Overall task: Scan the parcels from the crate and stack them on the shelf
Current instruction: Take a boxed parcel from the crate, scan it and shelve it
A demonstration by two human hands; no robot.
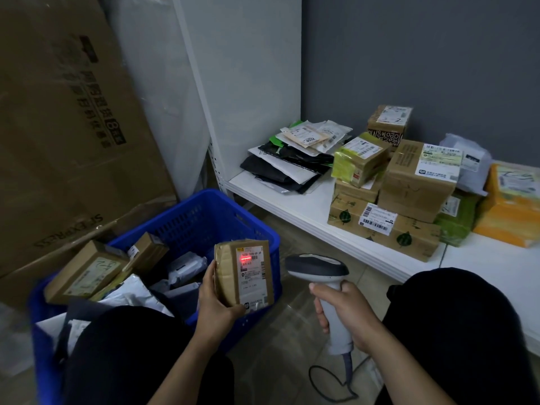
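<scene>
Brown cardboard under clear tape makes the small parcel, and the left hand holds it firmly, the fingers curled round its left edge and the thumb pressed on the lower front corner, so that the white label faces upward. A short red line of light lies across the upper part of this label. The parcel is held in the air above the near right corner of the blue plastic crate. Just beside it, not touching, is the dark head of the scanner. The right hand is wrapped tightly around its pale handle, and a cable runs from the handle's bottom and loops on the floor. The crate stands on the floor and contains more brown boxes and pale plastic mailers, lying at different angles. The person's knees in black cloth are at both sides of the hands. To the right is a low white shelf. On it lie flat mailers near the left end, then a stack of taped boxes, and an orange parcel at the far right. Behind the shelf is a dark grey wall, and a white panel closes its left end. A large cardboard carton leans behind the crate. The floor is of glossy beige tiles.
</scene>
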